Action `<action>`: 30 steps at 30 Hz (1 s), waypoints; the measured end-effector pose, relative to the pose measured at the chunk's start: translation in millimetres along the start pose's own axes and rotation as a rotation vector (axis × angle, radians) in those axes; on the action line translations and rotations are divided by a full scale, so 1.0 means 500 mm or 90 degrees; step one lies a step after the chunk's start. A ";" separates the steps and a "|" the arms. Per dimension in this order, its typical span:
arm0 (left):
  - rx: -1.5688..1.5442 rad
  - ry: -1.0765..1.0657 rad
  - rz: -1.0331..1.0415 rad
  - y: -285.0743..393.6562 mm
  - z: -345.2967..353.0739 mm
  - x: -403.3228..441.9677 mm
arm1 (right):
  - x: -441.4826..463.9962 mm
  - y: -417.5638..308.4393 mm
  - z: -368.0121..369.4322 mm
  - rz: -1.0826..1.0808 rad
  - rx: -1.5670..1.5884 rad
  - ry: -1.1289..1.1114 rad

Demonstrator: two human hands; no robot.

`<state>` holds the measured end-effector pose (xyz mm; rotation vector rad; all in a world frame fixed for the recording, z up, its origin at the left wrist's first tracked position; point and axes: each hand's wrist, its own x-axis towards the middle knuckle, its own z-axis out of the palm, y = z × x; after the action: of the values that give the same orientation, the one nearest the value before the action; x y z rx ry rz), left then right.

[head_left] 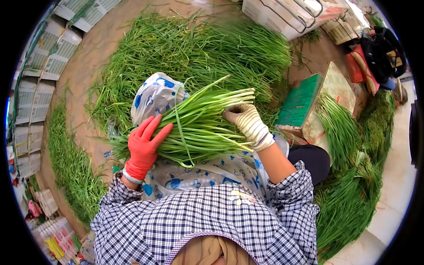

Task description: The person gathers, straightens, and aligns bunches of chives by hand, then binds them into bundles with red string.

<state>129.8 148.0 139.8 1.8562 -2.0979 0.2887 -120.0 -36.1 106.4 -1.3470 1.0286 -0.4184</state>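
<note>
"Left hand [143, 148], red glove: grip spread across a bundle of green stalks [198, 132], held over the lap. Right hand [249, 123], striped glove: grip pinching among the pale ends, fingertips partly hidden."

"Weak points?"

"No tie visible. Light left pressure could let stalks fan and slide off. One leaf [177, 117] loops crosswise; snagged, it might drag neighbours out."

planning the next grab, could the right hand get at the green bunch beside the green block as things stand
Probably yes: the green bunch lies on that side, but the right hand is at the held bundle and the green block stands partly between.
</note>
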 end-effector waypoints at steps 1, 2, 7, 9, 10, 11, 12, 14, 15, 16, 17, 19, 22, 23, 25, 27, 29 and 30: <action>-0.002 0.001 0.001 0.000 0.002 0.000 | -0.006 -0.013 -0.008 -0.010 -0.119 -0.035; -0.003 0.002 0.007 -0.001 0.002 0.000 | -0.012 -0.025 -0.014 -0.020 -0.236 -0.070; -0.001 0.000 0.026 0.000 0.001 0.005 | 0.029 -0.020 0.009 0.005 -0.457 -0.067; -0.003 0.000 0.010 0.001 -0.002 0.003 | 0.040 0.018 0.005 -0.044 -0.242 0.015; -0.001 0.000 0.006 -0.001 -0.002 0.002 | 0.041 0.029 0.002 -0.016 -0.025 0.054; -0.013 -0.005 -0.013 -0.001 -0.003 0.001 | 0.026 0.021 -0.033 -0.106 0.046 0.096; -0.025 -0.011 -0.032 -0.002 -0.003 -0.001 | -0.003 -0.009 -0.072 -0.170 0.137 0.126; -0.043 -0.006 -0.044 -0.003 -0.003 -0.002 | -0.044 0.014 -0.187 -0.251 0.308 0.136; -0.063 -0.002 -0.051 -0.004 -0.002 -0.003 | -0.076 -0.001 -0.238 -0.260 0.339 0.110; -0.066 -0.003 -0.047 -0.004 -0.003 -0.004 | -0.110 -0.016 -0.286 -0.269 0.370 0.089; -0.076 -0.010 -0.063 -0.005 -0.003 -0.003 | -0.132 0.005 -0.348 -0.196 0.152 0.109; -0.114 -0.024 -0.090 -0.002 -0.009 0.010 | -0.155 0.007 -0.373 -0.073 -0.312 0.125; -0.291 -0.003 -0.146 -0.012 -0.021 0.041 | -0.155 -0.037 -0.299 -0.138 -0.285 0.049; -0.365 -0.056 -0.177 -0.023 -0.030 0.049 | -0.139 -0.051 -0.270 -0.193 -0.198 0.010; -0.523 -0.105 -0.253 -0.020 -0.047 0.058 | -0.095 -0.086 -0.200 -0.303 -0.069 -0.041; -0.776 -0.248 -0.395 -0.027 -0.072 0.053 | -0.061 -0.113 -0.147 -0.367 -0.021 -0.046; -0.813 -0.342 -0.411 -0.013 -0.102 0.045 | -0.040 -0.130 -0.119 -0.183 0.206 -0.168; -0.860 -0.439 -0.434 -0.006 -0.115 0.038 | -0.034 -0.134 -0.114 -0.191 0.210 -0.171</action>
<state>136.9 151.0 200.0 1.5744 -1.0826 -1.6448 -154.4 -72.2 180.6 -1.2194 0.5101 -0.5852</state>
